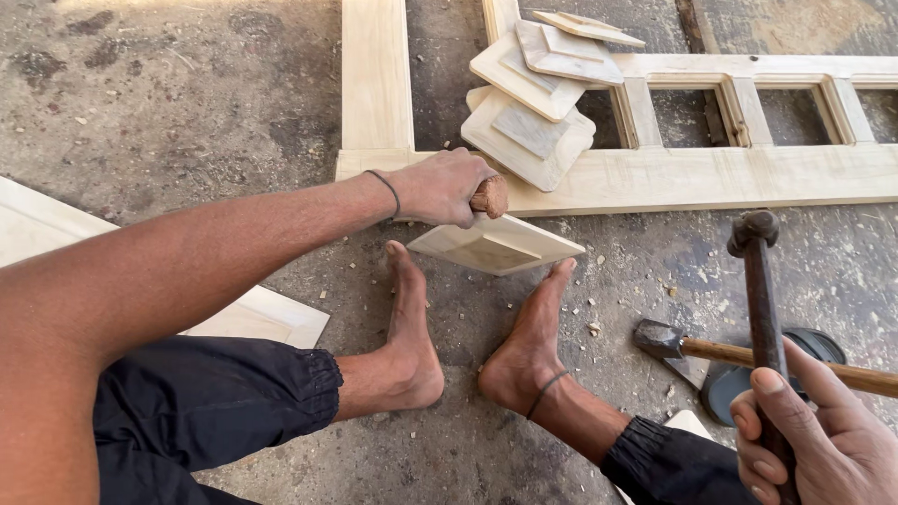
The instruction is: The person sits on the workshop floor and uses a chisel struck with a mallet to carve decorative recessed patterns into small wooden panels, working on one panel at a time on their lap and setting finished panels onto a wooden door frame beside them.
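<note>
Fingers of the left hand are wrapping tightly around the round reddish-brown wooden handle of a chisel-like tool; the blade is hidden behind the hand, so its tip cannot be confirmed. This tool is bearing on the upper edge of the small pale wooden raised panel, which is lying directly below the fingers, tilted, with its long axis running left to right. The panel is sitting between the two bare feet, the right toes touching its right corner. The left hand is the nearer one to the panel.

Fingers of the right hand are closing around the dark metal shaft of a hammer, held upright at lower right, well apart from the panel, its head pointing up.

Beyond the panel, a loose stack of similar pale wooden panels is resting on a pale wooden door frame lying on the concrete floor. A second, wooden-handled hammer is lying on the floor beside a dark round disc, near the right hand. A flat pale board is lying at left, under the left arm. Wood chips are scattered around the feet. Nothing is standing between hammer and tool handle.
</note>
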